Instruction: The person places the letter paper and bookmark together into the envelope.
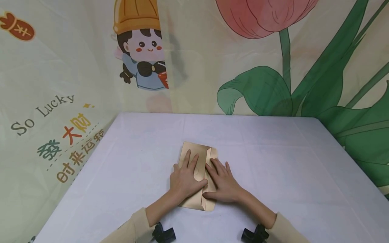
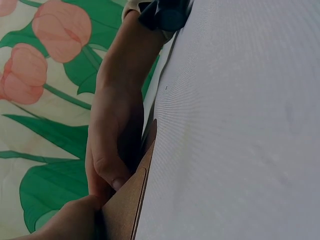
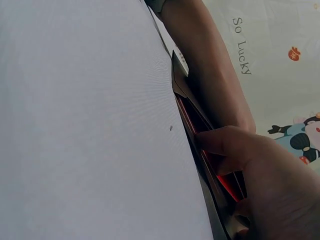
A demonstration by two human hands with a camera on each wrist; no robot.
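Note:
A gold paper envelope lies on the white table with its long side pointing away from me. A long flap runs down its right side. Fingers spread, my left hand rests on the envelope's left and middle part, thumb reaching toward the flap's edge. On the right, my right hand touches the flap with its fingertips and thumb, fingers apart. Red lining shows beneath the lifted flap edge in the right wrist view. The left wrist view shows the envelope's brown edge low over the tabletop.
The table has a white cloth over it. A printed curtain with a cartoon figure and tulips hangs behind and at the sides. Black wrist mounts sit at both sleeves near the front.

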